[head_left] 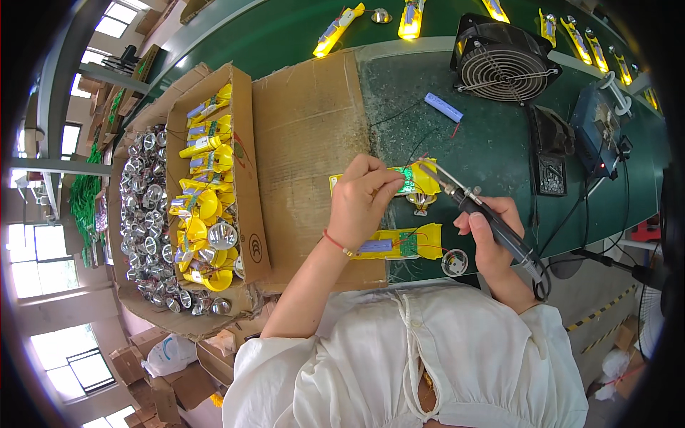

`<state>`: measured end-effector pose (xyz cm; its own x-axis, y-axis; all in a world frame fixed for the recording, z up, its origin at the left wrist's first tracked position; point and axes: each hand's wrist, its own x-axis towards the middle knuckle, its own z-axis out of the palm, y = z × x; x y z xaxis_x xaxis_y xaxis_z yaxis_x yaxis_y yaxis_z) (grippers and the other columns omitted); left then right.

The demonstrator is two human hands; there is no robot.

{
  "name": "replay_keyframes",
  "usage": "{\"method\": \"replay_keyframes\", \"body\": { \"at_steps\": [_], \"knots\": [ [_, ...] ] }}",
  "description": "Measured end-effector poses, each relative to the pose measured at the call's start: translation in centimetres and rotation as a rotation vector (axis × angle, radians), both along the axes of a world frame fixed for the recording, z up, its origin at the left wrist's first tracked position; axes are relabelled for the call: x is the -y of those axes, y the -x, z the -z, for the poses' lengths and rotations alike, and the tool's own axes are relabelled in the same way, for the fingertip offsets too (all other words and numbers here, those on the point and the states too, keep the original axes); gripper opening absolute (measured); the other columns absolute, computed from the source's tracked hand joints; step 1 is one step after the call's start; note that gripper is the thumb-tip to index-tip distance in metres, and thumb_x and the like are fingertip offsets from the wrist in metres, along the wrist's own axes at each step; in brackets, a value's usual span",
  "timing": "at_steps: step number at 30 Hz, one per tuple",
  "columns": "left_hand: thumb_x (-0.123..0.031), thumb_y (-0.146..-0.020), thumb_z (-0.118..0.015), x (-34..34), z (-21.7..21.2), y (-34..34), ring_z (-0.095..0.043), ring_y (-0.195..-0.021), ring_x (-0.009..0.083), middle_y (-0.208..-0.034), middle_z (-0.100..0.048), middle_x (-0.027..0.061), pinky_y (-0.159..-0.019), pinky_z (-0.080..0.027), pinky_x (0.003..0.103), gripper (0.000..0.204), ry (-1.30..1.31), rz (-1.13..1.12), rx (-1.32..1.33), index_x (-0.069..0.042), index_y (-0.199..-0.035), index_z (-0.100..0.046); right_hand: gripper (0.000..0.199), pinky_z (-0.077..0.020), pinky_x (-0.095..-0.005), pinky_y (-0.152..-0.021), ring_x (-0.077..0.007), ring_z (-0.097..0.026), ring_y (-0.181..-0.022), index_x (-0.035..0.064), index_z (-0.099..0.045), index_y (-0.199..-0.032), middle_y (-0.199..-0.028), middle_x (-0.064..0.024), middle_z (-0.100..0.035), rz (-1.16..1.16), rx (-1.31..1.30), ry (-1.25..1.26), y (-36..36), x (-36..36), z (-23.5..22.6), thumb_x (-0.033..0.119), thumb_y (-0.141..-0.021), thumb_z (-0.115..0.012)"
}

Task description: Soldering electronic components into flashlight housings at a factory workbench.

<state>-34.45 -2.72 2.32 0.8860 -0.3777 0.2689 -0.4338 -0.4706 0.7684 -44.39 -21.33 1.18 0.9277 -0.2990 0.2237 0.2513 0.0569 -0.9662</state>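
right hand (492,251) grips soldering iron (515,246), tip near green circuit board (407,180) in the upper yellow housing (429,181) on the tabletop (492,153), left hand (360,196) pinched closed at board's left side, can't make out on what

I was in an assembly workshop: soldering iron (503,234) at three o'clock, heaped silver reflectors (151,228) at nine.

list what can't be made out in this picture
All in the head view:
Part of the upper yellow housing: behind the left hand.
Whether the soldering iron touches the green board: tip too small.
Yellow lamp above the fan: cut off by top edge.
Number of silver reflectors: they overlap.
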Motion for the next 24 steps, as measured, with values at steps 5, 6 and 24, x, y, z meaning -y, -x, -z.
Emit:
{"method": "replay_keyframes", "body": {
  "at_steps": [5, 6, 24],
  "knots": [
    [-0.001, -0.066, -0.066, -0.1, -0.1, 0.3, -0.056, -0.066, 0.021, -0.081, -0.054, 0.0078, -0.057, -0.046, 0.03, 0.007, -0.004, -0.028, -0.04, 0.0, -0.072, -0.063, 0.02, -0.0483, -0.0228, -0.056, -0.011, -0.06, -0.062, -0.0028, -0.051, -0.088, -0.07, -0.0102, -0.062, -0.024, -0.136, 0.153, 0.7, 1.0, 0.2, 0.01, -0.078, -0.063],
    [-0.001, -0.066, -0.066, 0.0, 0.0, 0.3, -0.056, -0.066, 0.021, -0.081, -0.054, 0.0078, -0.057, -0.046, 0.03, 0.007, -0.004, -0.031, -0.044, 0.0, -0.072, -0.063, 0.021, -0.0485, -0.023, -0.054, -0.0111, -0.061, -0.06, -0.0032, -0.051, -0.085, -0.068, -0.01, -0.063, -0.03, -0.126, 0.15, 0.5, 0.9, 0.1, 0.01, -0.077, -0.065],
    [0.0, -0.061, -0.065, 0.4, 0.3, 0.0, -0.053, -0.053, 0.0161, -0.077, -0.056, 0.0075, -0.05, -0.045, 0.025, 0.006, -0.088, -0.082, 0.011, 0.0, -0.065, -0.061, 0.013, -0.046, -0.022, -0.049, -0.01, -0.055, -0.052, -0.0027, -0.049, -0.083, -0.063, -0.0082, -0.056, -0.055, -0.102, 0.259, -0.2, 0.2, 0.7, 0.006, -0.08, -0.058]
  ]
}}
